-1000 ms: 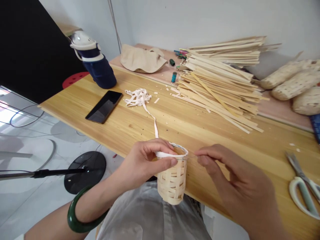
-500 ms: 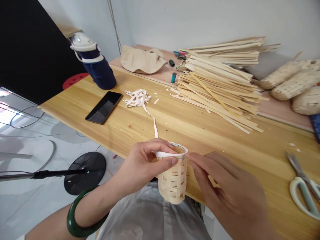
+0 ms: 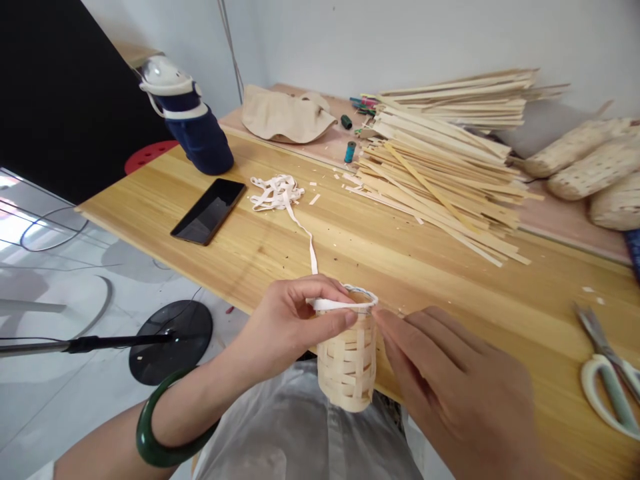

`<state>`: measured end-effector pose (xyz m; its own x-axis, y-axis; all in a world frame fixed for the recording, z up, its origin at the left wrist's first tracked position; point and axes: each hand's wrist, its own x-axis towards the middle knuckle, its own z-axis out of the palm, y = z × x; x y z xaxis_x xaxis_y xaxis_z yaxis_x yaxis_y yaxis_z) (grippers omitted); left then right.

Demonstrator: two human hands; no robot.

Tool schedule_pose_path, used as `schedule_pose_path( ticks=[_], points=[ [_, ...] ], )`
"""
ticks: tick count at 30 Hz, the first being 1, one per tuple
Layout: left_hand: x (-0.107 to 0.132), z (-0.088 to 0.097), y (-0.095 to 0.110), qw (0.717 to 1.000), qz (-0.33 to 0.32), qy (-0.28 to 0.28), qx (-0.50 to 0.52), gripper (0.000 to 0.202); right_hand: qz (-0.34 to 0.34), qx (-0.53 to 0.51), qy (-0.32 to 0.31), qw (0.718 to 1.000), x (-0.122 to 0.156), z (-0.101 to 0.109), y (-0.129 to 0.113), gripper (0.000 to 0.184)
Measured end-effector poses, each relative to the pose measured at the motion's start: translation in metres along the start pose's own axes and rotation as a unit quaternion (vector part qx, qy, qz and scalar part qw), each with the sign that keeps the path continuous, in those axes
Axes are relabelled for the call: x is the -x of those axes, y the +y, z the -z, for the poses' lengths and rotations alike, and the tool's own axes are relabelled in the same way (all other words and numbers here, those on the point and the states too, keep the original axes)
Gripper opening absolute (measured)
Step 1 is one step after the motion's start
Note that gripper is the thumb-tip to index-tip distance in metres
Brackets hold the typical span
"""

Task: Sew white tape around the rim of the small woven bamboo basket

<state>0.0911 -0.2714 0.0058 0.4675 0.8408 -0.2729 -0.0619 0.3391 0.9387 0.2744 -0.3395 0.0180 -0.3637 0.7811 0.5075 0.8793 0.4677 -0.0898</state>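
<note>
A small woven basket (image 3: 347, 363) of pale strips hangs upright at the table's front edge. My left hand (image 3: 295, 317) pinches its rim, thumb outside and fingers over the top, pressing a white ribbon (image 3: 333, 305) along the edge. From under that hand the ribbon runs back to a loose white heap (image 3: 277, 193) on the table. A dark thread is wound over the bound part of the rim. My right hand (image 3: 450, 380) is closed, with thumb and forefinger together at the rim's right side; whatever lies between those fingertips is too small to make out.
A phone (image 3: 209, 211) and a blue-covered bottle (image 3: 200, 137) are at the left. Wood strips (image 3: 445, 180), a teal thread spool (image 3: 350, 152) and a beige cloth item (image 3: 287, 115) lie behind. Scissors (image 3: 607, 373) rest at the right, below several woven pieces (image 3: 590, 163).
My right fingertips have shifted slightly down at the rim. The left hand keeps its hold on the basket and ribbon. The camera view has shifted a little.
</note>
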Motion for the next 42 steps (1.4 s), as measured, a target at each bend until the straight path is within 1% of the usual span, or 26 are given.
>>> schedule_pose_path(
  ticks=[3,7,13,17,20,22,26,29,33,36,38,40,42],
  points=[
    [-0.001,0.0,-0.001,1.0,0.006,-0.002,0.006,0.009,-0.002,0.002,0.0,1.0,0.001,-0.002,0.0,0.018],
    [-0.002,0.0,-0.002,1.0,0.004,-0.006,-0.008,0.01,-0.011,-0.002,0.017,1.0,0.001,-0.002,0.0,0.016],
    [-0.002,0.0,-0.003,1.0,-0.007,-0.002,-0.014,0.008,-0.01,0.019,-0.013,1.0,0.0,-0.003,-0.002,0.021],
    [-0.001,0.001,-0.004,1.0,-0.01,0.0,-0.013,0.007,-0.009,0.017,-0.029,0.999,0.001,-0.003,-0.002,0.02],
    [0.0,0.001,-0.004,1.0,0.009,-0.006,0.01,0.01,0.009,0.03,-0.037,0.999,0.003,-0.001,-0.002,0.022],
    [0.001,0.0,-0.005,0.999,0.032,-0.007,0.024,0.016,0.02,0.043,-0.049,0.998,0.003,0.0,-0.003,0.024],
    [0.001,-0.004,-0.007,0.997,0.072,0.021,0.033,0.032,0.031,0.048,-0.062,0.996,0.002,0.0,-0.007,0.028],
    [0.0,-0.006,-0.009,0.995,0.084,0.036,0.035,0.029,0.035,0.051,-0.054,0.997,0.002,-0.001,-0.008,0.028],
    [0.0,-0.003,-0.01,0.997,0.067,0.021,0.033,0.02,0.033,0.047,-0.069,0.996,0.005,-0.002,-0.005,0.028],
    [0.002,-0.001,-0.012,0.997,0.057,0.024,0.038,0.016,0.038,0.023,-0.063,0.997,0.006,-0.004,-0.002,0.03],
    [0.002,-0.001,-0.012,0.998,0.046,0.031,0.041,0.013,0.028,0.001,-0.05,0.998,0.005,-0.005,-0.001,0.029],
    [0.001,-0.001,-0.011,0.998,0.02,0.04,0.036,0.011,-0.005,-0.036,-0.022,0.999,0.005,-0.006,0.0,0.023],
    [0.0,0.0,-0.009,0.998,-0.015,0.054,0.019,0.01,-0.054,-0.079,0.031,0.995,0.006,-0.009,-0.001,0.015]
  ],
)
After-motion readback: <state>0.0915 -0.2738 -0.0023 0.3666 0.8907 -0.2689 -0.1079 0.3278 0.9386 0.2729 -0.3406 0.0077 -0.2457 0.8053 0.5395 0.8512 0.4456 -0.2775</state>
